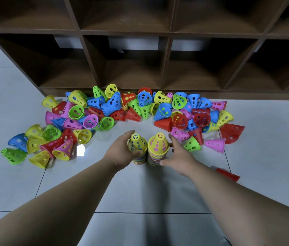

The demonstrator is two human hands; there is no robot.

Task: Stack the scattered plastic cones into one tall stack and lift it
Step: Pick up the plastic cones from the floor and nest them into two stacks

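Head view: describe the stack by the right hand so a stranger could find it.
Before the dark shelf unit, coloured cones litter the tiled floor. Nearer the camera two stacks stand side by side; the right stack sits by the right hand. Pink shows through its yellow top cone, while the left hand grips the left stack.

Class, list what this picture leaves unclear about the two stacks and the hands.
Head view: how many cones the left yellow-topped plastic cone stack and the right yellow-topped plastic cone stack hold; rims too small.
Fingertips of the left hand: hidden behind its stack.
Whether the right hand touches its stack: too close to tell.
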